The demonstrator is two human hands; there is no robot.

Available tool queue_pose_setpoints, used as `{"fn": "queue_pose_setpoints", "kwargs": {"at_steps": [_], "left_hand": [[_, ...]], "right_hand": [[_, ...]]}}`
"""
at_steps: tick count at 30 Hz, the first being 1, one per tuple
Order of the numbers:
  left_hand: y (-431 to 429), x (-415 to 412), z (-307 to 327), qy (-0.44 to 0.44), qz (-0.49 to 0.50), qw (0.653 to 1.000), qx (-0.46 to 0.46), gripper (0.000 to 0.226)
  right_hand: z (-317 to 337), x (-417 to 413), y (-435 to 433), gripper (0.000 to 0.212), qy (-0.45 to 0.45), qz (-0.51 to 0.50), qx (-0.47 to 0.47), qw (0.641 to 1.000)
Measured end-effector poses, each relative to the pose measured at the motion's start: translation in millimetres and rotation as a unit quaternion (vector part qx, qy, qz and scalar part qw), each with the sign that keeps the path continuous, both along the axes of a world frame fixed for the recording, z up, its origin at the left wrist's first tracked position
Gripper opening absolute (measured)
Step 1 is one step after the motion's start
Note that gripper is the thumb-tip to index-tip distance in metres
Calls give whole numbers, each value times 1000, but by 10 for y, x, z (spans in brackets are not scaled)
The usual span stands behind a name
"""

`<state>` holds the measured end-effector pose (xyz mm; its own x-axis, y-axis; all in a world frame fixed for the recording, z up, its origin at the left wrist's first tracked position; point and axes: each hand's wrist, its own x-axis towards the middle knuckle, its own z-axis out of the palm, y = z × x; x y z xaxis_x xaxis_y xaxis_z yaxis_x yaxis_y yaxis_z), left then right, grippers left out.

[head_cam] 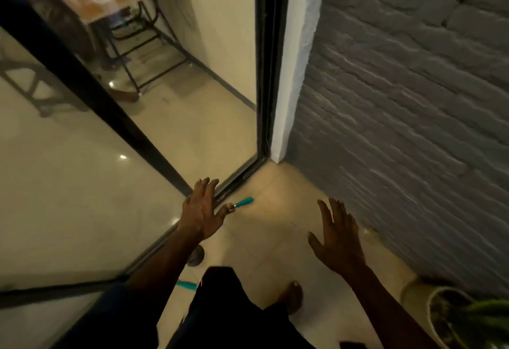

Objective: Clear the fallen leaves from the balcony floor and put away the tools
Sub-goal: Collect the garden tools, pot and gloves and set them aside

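Both your hands are empty, fingers spread: left hand [202, 211] beside the black metal door track [239, 177], right hand [337, 235] further right of it, teal-handled tool [243, 202] just by the track.

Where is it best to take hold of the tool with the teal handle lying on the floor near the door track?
Take the teal handle, likely from above: it lies flat on the tiled floor, its end pointing free toward the grey brick wall. The open left hand is nearest.

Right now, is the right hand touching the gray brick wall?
Apart. The head view shows floor tiles between the open right hand and the gray brick wall.
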<state>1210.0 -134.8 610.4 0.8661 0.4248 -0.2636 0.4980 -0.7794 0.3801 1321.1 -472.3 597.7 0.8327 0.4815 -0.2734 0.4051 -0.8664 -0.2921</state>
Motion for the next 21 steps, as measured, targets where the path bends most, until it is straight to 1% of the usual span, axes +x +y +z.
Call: {"fn": "queue_pose_setpoints", "kwargs": {"at_steps": [3,6,8,10,12,14,18,21], "left_hand": [[-70,27,-68,0,37,999,5,93],[-53,47,-247,16,71,997,22,93],[-11,81,-388,32,92,995,27,91],[63,144,-540,50,106,993,19,89],[125,205,-670,67,111,991,14,89],[214,241,-838,77,133,988,10,90],[292,247,-1234,99,189,977,-22,89],[288,220,-1626,113,227,966,-48,87]], "right_hand": [[-73,400,92,90,32,28,-11,999],[-215,744,344,89,52,74,-14,996],[-330,945,531,88,52,124,-26,991],[-434,1097,699,88,37,177,-60,982],[-452,1220,864,88,35,205,-80,975],[-487,1362,1121,87,42,223,-77,971],[-760,1597,1618,83,64,311,-107,942],[-1129,1722,1952,79,123,348,-143,918]]}}
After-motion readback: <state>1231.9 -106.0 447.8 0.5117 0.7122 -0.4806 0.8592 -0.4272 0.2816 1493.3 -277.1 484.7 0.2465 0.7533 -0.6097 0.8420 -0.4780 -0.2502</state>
